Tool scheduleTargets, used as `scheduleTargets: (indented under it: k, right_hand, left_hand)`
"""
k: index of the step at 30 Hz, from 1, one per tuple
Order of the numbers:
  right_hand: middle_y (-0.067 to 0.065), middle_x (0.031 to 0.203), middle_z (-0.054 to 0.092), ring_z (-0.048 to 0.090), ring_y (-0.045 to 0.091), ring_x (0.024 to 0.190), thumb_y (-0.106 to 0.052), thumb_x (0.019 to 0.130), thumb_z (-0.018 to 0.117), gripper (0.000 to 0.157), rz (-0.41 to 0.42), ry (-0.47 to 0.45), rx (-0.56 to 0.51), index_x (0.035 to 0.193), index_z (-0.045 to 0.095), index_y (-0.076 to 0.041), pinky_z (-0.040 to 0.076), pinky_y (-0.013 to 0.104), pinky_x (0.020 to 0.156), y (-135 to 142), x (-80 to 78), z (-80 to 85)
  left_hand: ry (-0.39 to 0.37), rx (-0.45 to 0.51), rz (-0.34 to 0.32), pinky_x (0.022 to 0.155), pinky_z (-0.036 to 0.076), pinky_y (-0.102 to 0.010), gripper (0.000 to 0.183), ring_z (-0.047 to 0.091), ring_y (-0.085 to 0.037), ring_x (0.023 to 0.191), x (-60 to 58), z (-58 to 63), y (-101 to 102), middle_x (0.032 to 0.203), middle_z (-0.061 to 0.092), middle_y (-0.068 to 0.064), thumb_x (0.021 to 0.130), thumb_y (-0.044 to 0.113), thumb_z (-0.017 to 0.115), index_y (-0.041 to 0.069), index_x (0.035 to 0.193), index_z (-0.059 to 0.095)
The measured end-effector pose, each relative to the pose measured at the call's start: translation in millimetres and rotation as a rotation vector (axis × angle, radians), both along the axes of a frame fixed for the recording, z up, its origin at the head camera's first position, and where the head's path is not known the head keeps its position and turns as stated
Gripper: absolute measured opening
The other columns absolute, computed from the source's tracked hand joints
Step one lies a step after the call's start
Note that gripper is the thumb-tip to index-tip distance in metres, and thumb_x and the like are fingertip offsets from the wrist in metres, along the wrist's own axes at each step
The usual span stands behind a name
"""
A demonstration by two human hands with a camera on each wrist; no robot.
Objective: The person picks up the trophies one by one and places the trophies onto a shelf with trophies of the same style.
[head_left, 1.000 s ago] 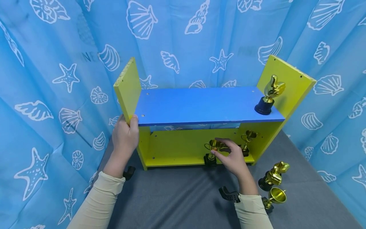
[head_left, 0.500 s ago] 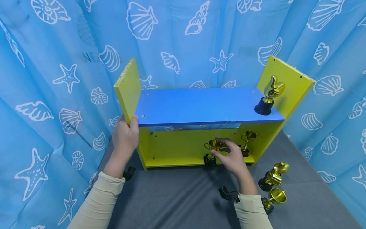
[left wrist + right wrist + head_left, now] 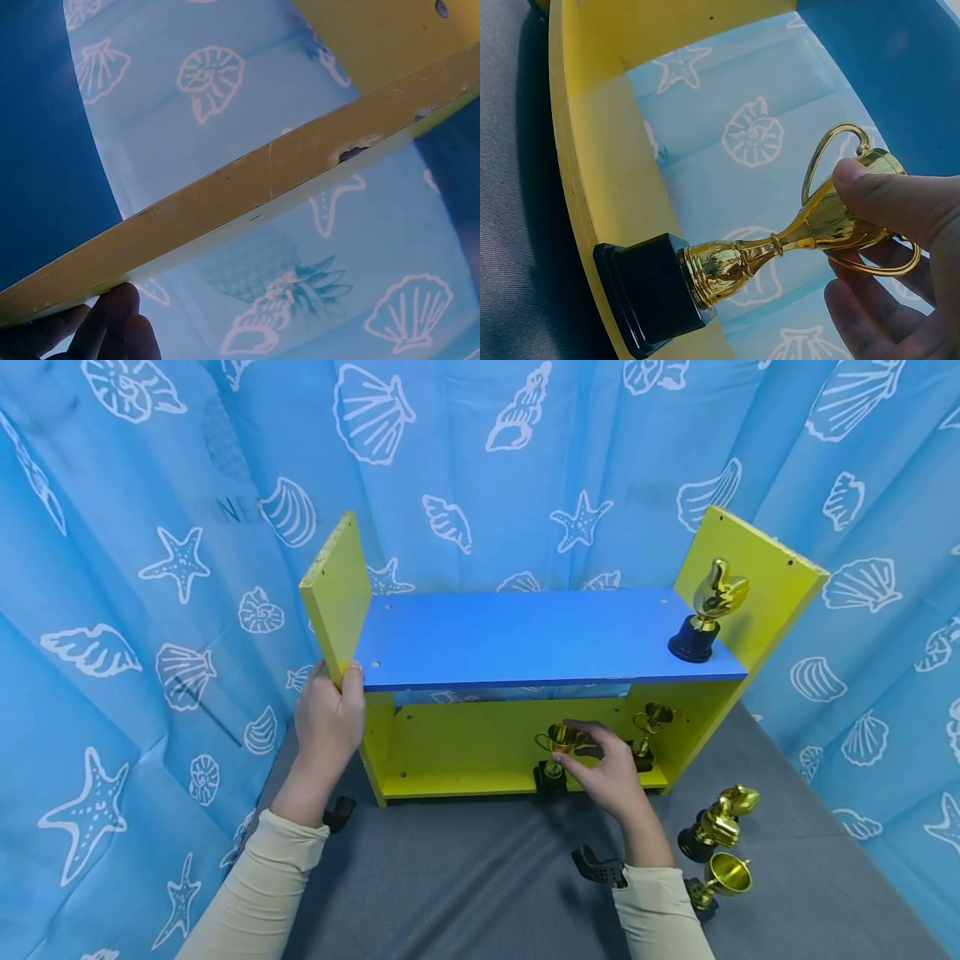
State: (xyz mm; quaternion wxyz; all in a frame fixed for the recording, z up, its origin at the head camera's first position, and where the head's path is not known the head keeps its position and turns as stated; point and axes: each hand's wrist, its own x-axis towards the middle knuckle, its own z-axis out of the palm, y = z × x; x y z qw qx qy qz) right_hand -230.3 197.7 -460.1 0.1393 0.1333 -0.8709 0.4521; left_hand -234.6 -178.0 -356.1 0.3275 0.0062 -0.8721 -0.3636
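The thumb [image 3: 881, 191] and fingers [image 3: 881, 301] of the right hand [image 3: 611, 768] pinch the bowl of a gold cup [image 3: 558, 737] from its right side. The cup is at the front of the shelf [image 3: 495, 635], right of its middle. Governing relation: the cup's long axis runs nearly upright, with the black base [image 3: 551, 778] below the fingers at the shelf's lower front edge; whether it bears there cannot be determined. The right hand is nearer; the left hand [image 3: 330, 718] grips the shelf's left side, well apart from the cup. A second cup [image 3: 654, 717] stands inside the shelf's lower right end, a hand-shaped trophy [image 3: 716, 597] on its upper right end. On the surface [image 3: 465, 877], right and forward of the shelf, are another trophy [image 3: 720, 820] and a third cup [image 3: 727, 872].
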Motion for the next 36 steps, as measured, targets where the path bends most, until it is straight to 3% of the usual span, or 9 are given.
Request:
scheduleTargets:
  k: [36]
  right_hand:
    - [0.009,0.133,0.058,0.06,0.032,0.118,-0.026,0.086,0.077,0.054,0.006,-0.033,-0.024,0.135,0.057,-0.017,0.051,0.054,0.094,-3.4,-11.4,2.1]
  left_hand:
    - [-0.029,0.006,0.003,0.041,0.034,-0.036,0.045,0.043,-0.024,0.051,0.2,-0.3,0.5,0.072,0.043,-0.007,0.103,0.048,0.029,0.013,0.081,0.044]
